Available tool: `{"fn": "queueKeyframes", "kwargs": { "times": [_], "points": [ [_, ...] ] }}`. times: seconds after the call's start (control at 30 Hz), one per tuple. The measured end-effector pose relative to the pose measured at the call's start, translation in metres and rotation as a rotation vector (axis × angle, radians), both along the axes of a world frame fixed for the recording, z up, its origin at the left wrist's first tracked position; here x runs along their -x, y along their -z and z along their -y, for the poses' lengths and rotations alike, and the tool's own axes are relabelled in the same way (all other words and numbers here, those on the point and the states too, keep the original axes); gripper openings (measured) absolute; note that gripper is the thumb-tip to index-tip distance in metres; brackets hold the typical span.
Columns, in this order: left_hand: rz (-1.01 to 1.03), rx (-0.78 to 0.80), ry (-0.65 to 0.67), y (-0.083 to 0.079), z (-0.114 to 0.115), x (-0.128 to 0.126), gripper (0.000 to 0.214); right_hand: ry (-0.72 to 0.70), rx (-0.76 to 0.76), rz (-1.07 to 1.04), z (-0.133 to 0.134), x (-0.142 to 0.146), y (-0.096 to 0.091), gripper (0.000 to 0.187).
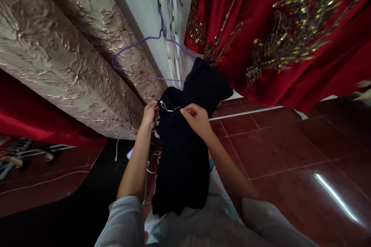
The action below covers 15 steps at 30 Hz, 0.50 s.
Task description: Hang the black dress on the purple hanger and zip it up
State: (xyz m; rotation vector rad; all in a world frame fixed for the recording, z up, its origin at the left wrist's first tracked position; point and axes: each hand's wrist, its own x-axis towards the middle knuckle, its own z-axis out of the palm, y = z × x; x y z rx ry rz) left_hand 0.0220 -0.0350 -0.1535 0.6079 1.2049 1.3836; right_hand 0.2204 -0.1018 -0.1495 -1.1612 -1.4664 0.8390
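A black garment (182, 162) hangs in front of me, with one shoulder or sleeve on the right end of a purple wire hanger (147, 38). The hanger's left arm is bare. My left hand (150, 114) pinches the garment's left edge near a white strip at its opening. With fingers curled, my right hand (197, 117) grips the black cloth at the other side of that opening. The garment's lower part drapes down against my lap. Its exact kind cannot be made out.
A white metal rack (172, 27) holds the hanger. Textured beige cloth (72, 54) hangs at left, red cloth with gold sequins (278, 38) at right. A dark tabletop (72, 208), a phone (129, 153) and white cables lie at lower left. Red tiles (284, 142) cover the floor.
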Motion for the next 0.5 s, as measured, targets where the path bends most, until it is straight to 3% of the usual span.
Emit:
{"fn": "queueKeyframes", "kwargs": {
  "times": [0.1, 0.17, 0.2, 0.3, 0.37, 0.43, 0.5],
  "points": [
    [-0.071, -0.196, 0.210, -0.020, 0.012, -0.011, 0.027, 0.170, -0.066, 0.004, 0.008, 0.002, 0.011, 0.046],
    [-0.247, -0.421, 0.388, -0.042, 0.022, -0.021, 0.028, 0.154, -0.133, 0.061, 0.006, 0.013, 0.009, 0.061],
    [-0.389, -0.550, 0.429, -0.053, 0.027, -0.026, 0.027, 0.099, -0.134, 0.063, 0.003, 0.019, 0.005, 0.059],
    [-0.824, -0.878, 0.364, -0.074, 0.041, -0.034, 0.026, -0.148, -0.021, -0.055, -0.008, 0.030, -0.013, 0.028],
    [-0.949, -0.951, 0.401, -0.073, 0.043, -0.028, 0.036, -0.263, 0.109, -0.147, -0.014, 0.028, -0.030, 0.023],
    [-0.969, -0.898, 0.569, -0.061, 0.040, -0.014, 0.051, -0.357, 0.212, -0.144, -0.020, 0.019, -0.049, 0.019],
    [-1.083, -0.805, 0.772, -0.044, 0.033, 0.006, 0.060, -0.379, 0.170, -0.050, -0.029, 0.007, -0.068, 0.019]
  ]
}}
